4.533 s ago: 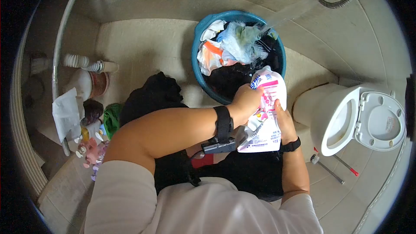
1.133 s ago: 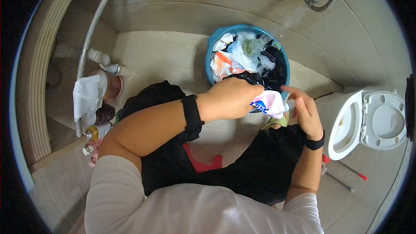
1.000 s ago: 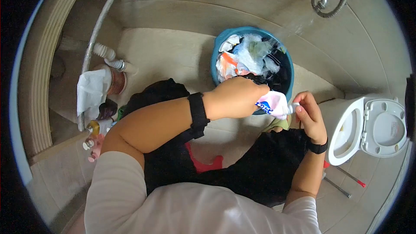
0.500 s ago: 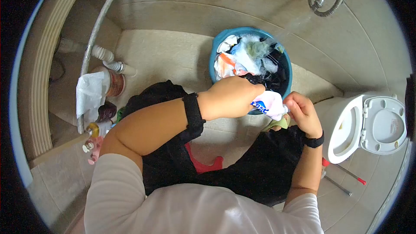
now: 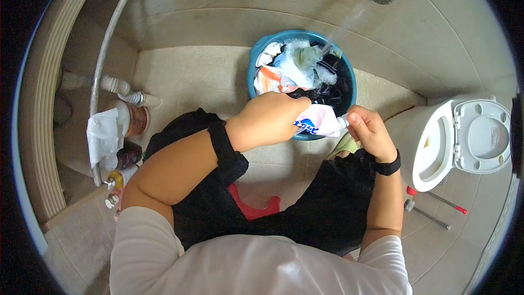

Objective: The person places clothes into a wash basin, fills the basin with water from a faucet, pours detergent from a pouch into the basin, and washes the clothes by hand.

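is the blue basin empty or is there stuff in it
Not empty: the blue basin holds clothes, with white suds among them.

Over there, one camera is riding on the head of the person, looking forward and steeply down. It is peering over the white shirt (cloth is filling the bottom edge, the lens hanging so near). Its wide, rounded view is bowing the wall and showing black at the corners. The left hand and right hand are appearing at middle depth; the blue tub is sitting farther out, above centre.
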